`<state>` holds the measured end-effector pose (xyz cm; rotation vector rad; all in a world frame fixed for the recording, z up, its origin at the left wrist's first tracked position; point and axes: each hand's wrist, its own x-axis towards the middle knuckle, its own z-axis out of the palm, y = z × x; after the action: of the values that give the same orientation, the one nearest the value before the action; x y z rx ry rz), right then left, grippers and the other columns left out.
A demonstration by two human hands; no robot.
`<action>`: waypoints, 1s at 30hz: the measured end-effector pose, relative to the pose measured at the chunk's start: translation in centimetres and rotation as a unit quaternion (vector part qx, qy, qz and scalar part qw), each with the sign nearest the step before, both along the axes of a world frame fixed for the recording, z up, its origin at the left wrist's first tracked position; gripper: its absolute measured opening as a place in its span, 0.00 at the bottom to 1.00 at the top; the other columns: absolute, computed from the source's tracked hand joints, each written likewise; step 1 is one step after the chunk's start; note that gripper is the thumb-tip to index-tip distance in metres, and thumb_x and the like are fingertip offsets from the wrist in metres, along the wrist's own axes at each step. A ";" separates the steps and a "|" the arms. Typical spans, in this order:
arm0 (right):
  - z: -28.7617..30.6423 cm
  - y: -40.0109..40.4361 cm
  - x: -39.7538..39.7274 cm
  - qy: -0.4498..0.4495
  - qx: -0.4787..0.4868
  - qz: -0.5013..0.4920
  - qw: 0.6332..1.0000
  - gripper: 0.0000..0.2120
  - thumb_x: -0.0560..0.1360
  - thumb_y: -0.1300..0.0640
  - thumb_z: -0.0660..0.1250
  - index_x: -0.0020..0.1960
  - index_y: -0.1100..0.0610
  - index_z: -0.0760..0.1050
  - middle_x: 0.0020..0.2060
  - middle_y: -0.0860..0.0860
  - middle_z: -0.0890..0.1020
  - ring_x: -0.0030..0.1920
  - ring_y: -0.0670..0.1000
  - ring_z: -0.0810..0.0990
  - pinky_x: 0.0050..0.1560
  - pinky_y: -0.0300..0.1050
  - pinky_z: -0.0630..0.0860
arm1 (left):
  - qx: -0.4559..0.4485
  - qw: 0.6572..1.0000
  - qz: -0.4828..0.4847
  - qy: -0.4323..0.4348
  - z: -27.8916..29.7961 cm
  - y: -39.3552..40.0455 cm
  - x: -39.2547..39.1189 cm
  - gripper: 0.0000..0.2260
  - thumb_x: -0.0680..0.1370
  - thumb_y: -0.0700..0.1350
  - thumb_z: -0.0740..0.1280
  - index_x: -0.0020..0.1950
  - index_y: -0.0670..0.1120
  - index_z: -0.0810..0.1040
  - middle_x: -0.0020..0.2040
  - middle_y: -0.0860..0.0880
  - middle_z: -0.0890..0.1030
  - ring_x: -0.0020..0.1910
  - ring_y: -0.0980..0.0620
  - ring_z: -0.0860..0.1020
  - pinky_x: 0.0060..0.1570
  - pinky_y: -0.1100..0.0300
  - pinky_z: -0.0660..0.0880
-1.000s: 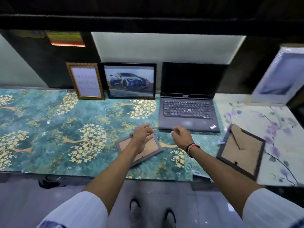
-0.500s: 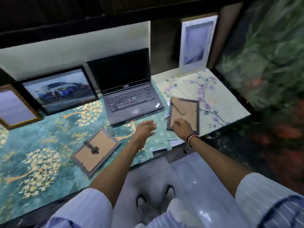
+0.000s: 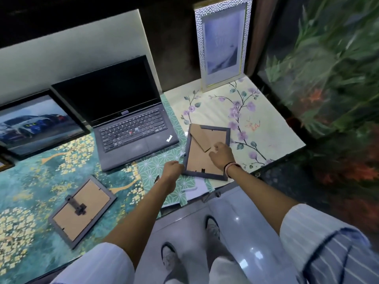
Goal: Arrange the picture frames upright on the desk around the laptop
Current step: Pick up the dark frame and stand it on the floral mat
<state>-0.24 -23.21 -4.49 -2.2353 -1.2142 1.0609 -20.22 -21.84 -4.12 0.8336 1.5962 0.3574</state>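
An open black laptop [image 3: 131, 124] sits mid-desk. Just to its right a grey picture frame [image 3: 196, 162] lies face down, showing its cardboard back and folded stand flap. My left hand [image 3: 172, 171] is closed against that frame's lower left edge. My right hand [image 3: 222, 155] rests on its back, with curled fingers pinching at the tip of the stand flap. A second grey frame [image 3: 82, 210] lies face down near the front edge at left. A car picture [image 3: 37, 124] stands upright left of the laptop. At the back right stands a silver frame [image 3: 222, 44].
The desk [image 3: 270, 128] carries a cream floral mat on the right and a teal and gold mat [image 3: 37, 181] on the left. A gold frame's corner [image 3: 4, 165] shows at the far left. Green foliage [image 3: 328, 68] borders the right side. Loose paper [image 3: 194, 191] overhangs the front edge.
My view has swung right and closer. Both hands left the small face-down frame and moved right to the other grey frame. My right hand slid from its lower edge up onto its back.
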 end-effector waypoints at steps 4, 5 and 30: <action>-1.6 3.4 1.0 -0.045 -0.030 0.055 0.997 0.22 0.76 0.53 0.66 0.65 0.64 0.72 0.64 0.63 0.74 0.64 0.63 0.74 0.62 0.52 0.74 | -0.017 1.000 0.014 0.022 -0.4 0.4 2.3 0.04 0.77 0.33 0.64 0.44 0.40 0.75 0.41 0.45 0.74 0.40 0.49 0.71 0.43 0.55 0.67; -1.9 4.0 0.9 -0.054 -0.040 0.066 0.996 0.23 0.75 0.51 0.66 0.65 0.63 0.72 0.64 0.62 0.74 0.63 0.63 0.73 0.62 0.52 0.74 | -0.019 0.999 0.014 0.030 -0.6 0.4 2.6 0.05 0.77 0.33 0.65 0.42 0.40 0.74 0.41 0.44 0.74 0.39 0.49 0.71 0.40 0.56 0.67; 1.3 9.2 5.7 0.063 -0.017 0.135 0.989 0.20 0.69 0.46 0.74 0.28 0.56 0.71 0.25 0.49 0.78 0.28 0.53 0.80 0.33 0.46 0.78 | 0.154 0.981 -0.117 0.032 -0.6 1.7 -0.2 0.32 0.79 0.29 0.64 0.79 0.53 0.66 0.70 0.46 0.73 0.51 0.50 0.79 0.43 0.58 0.79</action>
<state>5.44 -13.97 -3.19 -2.0328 -1.4812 1.3117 -20.37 -20.13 -4.67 1.2694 1.5016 0.4165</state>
